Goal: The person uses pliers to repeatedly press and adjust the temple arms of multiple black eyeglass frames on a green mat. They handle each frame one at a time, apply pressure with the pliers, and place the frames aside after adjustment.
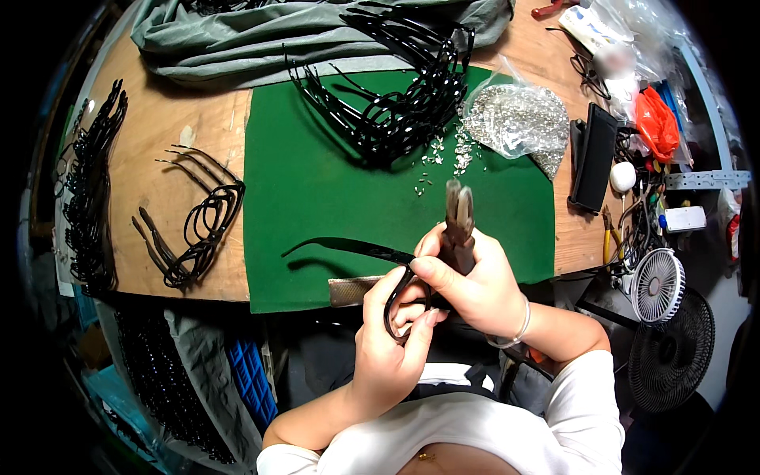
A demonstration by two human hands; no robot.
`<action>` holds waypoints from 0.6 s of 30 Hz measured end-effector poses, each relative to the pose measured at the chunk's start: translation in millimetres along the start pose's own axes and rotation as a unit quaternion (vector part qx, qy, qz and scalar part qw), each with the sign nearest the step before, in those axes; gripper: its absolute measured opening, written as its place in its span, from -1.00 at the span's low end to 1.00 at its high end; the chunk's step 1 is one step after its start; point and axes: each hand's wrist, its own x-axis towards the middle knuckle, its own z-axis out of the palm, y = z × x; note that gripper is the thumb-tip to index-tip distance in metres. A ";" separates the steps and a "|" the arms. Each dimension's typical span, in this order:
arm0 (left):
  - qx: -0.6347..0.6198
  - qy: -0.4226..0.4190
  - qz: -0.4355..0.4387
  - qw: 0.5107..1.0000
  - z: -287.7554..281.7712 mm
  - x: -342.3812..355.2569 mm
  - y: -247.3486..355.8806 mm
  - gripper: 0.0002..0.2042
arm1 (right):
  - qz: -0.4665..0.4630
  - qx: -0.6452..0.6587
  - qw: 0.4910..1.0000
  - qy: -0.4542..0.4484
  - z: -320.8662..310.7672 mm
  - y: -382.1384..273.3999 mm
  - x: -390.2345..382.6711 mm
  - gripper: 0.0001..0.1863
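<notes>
Presently, the left hand (388,340) pinches the black spectacle frame (372,250), long axis leftward; the adjacent right hand (489,289) grips forward-pointing pliers (458,229).

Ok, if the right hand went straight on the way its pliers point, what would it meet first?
Likely the small silvery pieces on the green mat, just beyond the tips of the pliers. The right hand may be raised enough to pass over them; height is unclear here.
</notes>
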 end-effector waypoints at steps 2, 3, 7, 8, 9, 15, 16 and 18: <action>-0.029 -0.029 -0.057 0.998 -5.0 1.6 7.6 -0.51 | 0.050 0.022 0.998 -0.040 -5.2 -3.6 4.3 -0.81; -0.045 -0.042 -0.085 0.994 -8.3 3.1 13.0 -0.51 | 0.076 0.031 0.995 -0.061 -9.2 -6.9 7.1 -0.80; -0.113 -0.098 -0.164 0.975 -20.5 9.2 30.7 -0.53 | 0.170 0.045 0.980 -0.089 -6.3 -26.3 5.5 -0.74; -0.120 -0.098 -0.165 0.974 -19.8 8.4 31.5 -0.52 | 0.175 0.044 0.980 -0.085 -5.2 -28.9 4.0 -0.75; -0.126 -0.095 -0.167 0.973 -19.6 6.9 33.1 -0.52 | 0.175 0.050 0.979 -0.095 -4.6 -31.0 4.0 -0.76; -0.176 -0.101 -0.189 0.961 -24.2 2.2 39.8 -0.50 | 0.166 0.077 0.976 -0.116 -3.9 -31.3 0.8 -0.81; -0.187 -0.105 -0.196 0.957 -25.1 1.8 42.7 -0.50 | 0.160 0.090 0.976 -0.115 -4.7 -28.1 0.0 -0.82; -0.201 -0.116 -0.212 0.949 -29.9 1.2 49.3 -0.49 | 0.165 0.104 0.971 -0.140 -4.0 -32.3 -1.4 -0.82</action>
